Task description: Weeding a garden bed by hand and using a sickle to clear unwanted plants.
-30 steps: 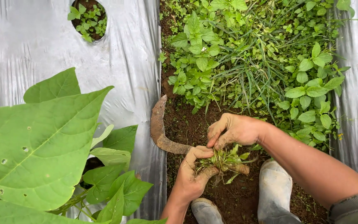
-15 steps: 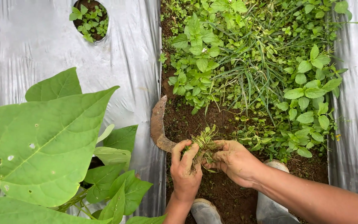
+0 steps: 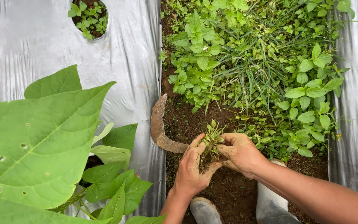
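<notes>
Weed clump (image 3: 210,143): 1 | left hand (image 3: 192,168), right hand (image 3: 239,151): 2 | sickle (image 3: 159,124): 1

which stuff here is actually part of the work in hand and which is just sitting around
In use: left hand and right hand, both gripping the clump of pulled weeds; curved sickle blade at the left hand; weed patch.

Just there: silver mulch sheet, big-leaved plant, rubber boots.

Two hands (image 3: 195,170), two boots (image 3: 206,210), one sickle (image 3: 159,124)
</notes>
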